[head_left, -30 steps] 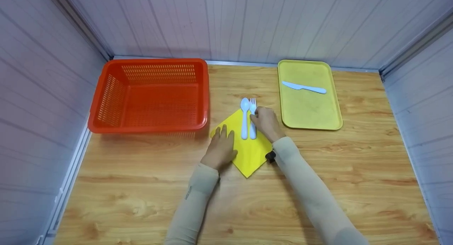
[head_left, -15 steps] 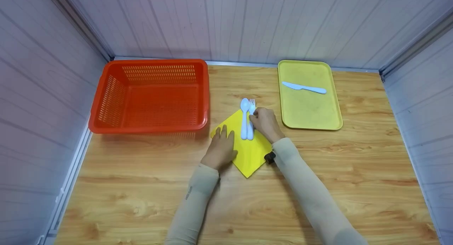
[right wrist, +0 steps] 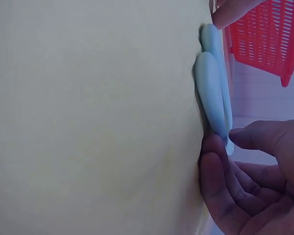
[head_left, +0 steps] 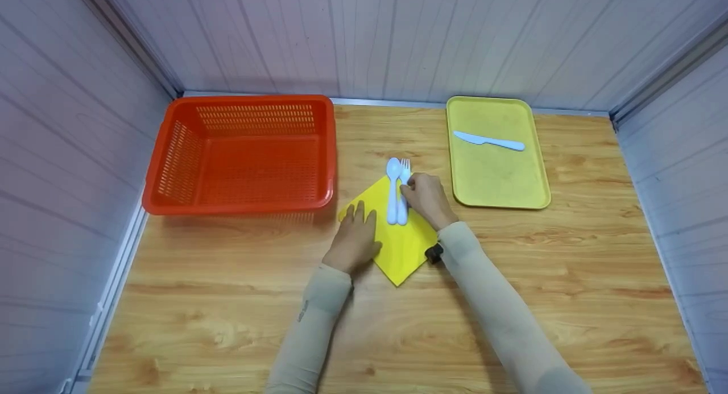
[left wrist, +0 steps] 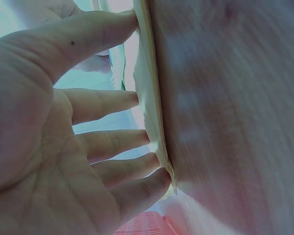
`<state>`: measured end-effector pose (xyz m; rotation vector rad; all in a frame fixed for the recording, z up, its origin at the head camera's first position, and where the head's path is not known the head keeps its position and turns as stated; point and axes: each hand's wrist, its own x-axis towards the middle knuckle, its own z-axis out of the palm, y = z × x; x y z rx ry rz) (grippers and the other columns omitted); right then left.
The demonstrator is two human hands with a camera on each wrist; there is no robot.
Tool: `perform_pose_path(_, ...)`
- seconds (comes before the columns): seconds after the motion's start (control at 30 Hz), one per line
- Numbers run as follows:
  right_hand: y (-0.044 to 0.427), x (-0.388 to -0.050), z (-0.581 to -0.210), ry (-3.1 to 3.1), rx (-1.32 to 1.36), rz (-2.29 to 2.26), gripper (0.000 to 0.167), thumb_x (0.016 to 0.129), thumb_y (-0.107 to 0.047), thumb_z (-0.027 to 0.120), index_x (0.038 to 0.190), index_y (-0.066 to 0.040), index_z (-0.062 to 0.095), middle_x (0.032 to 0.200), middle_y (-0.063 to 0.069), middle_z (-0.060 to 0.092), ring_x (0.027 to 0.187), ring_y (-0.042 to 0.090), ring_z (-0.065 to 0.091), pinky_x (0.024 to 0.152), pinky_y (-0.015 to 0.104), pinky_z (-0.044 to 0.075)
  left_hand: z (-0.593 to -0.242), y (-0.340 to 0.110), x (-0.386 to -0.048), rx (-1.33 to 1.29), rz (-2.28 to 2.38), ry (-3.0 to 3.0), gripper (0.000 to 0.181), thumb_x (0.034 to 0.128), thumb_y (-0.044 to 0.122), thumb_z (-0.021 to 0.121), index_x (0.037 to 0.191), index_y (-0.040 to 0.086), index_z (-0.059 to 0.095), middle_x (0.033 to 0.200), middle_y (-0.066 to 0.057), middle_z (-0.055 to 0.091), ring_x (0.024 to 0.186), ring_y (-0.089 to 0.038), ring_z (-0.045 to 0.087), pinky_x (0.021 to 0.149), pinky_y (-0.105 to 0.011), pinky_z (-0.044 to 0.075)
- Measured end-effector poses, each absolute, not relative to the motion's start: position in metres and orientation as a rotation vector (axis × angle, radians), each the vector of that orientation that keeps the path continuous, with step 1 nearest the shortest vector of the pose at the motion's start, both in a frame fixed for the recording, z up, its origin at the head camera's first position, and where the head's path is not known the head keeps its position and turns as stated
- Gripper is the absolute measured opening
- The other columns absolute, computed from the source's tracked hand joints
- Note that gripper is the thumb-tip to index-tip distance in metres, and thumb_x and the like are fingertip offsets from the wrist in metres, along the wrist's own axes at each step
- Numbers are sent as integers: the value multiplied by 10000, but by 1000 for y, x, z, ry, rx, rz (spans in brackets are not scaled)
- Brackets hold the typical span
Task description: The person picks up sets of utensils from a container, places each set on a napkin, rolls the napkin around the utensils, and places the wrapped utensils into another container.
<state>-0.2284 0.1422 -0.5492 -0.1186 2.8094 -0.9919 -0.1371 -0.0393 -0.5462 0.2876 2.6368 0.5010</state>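
A yellow folded napkin (head_left: 398,257) lies on the table with one corner toward me. My left hand (head_left: 354,240) rests on its left edge with the fingers spread; in the left wrist view the fingertips (left wrist: 130,100) touch that edge. A white spoon (head_left: 392,198) and a white fork (head_left: 402,209) lie side by side, their heads reaching past the napkin's far corner. My right hand (head_left: 429,198) pinches the fork by its middle, fingers curled. In the right wrist view the thumb and fingers meet around the fork (right wrist: 210,93), with the spoon (right wrist: 210,35) just beyond it.
A red-orange plastic basket (head_left: 261,172) stands at the back left. At the back right is a yellow tray (head_left: 497,183) with a white knife (head_left: 489,140) lying across it. Pale panel walls (head_left: 364,41) enclose the wooden table (head_left: 227,326) at the back and sides.
The right hand has shifted the fork slightly left, against the spoon, and then stayed in place. The left hand has not moved.
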Motion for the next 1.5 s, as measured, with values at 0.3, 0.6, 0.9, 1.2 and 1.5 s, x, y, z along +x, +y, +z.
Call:
perform_pose_path(0.3,144,-229,-547,2825,-137,-966,227,959,-163,606,990,28,724,739,59,676,617,143,630,568,279,511,-545,-41,-138,282,551,2624,705,969,283,640,1550,29,332,1631,-229,136,1486,-419,116,1188,-491,152)
perform_pose_path(0.6,157,-229,-537,2838,-227,-909,259,970,-184,624,1121,11,701,958,132,709,771,210,644,684,353,536,-533,-33,-143,302,604,2698,601,999,315,584,1506,32,426,1609,-198,252,1481,-340,218,1174,-464,225)
perform_pose_path(0.9,200,-247,-512,2897,-176,-799,296,992,-206,602,1202,-6,659,1058,135,687,919,280,651,766,435,546,-523,16,-154,545,530,2753,641,1001,380,589,1509,34,411,1588,-200,297,1458,-337,278,1146,-444,298)
perform_pose_path(1.2,278,-280,-515,3007,-190,-673,316,983,-150,597,1228,50,621,1152,228,628,1044,391,603,847,534,507,-528,79,-171,838,342,2703,666,998,401,586,1515,28,393,1586,-219,282,1450,-348,292,1137,-393,320)
perform_pose_path(1.5,324,-310,-532,3059,-149,-498,298,987,-65,572,1246,78,602,1269,297,553,1168,469,503,926,575,473,-533,111,-186,949,151,2663,694,1012,447,542,1545,49,343,1617,-186,224,1480,-294,231,1149,-327,286)
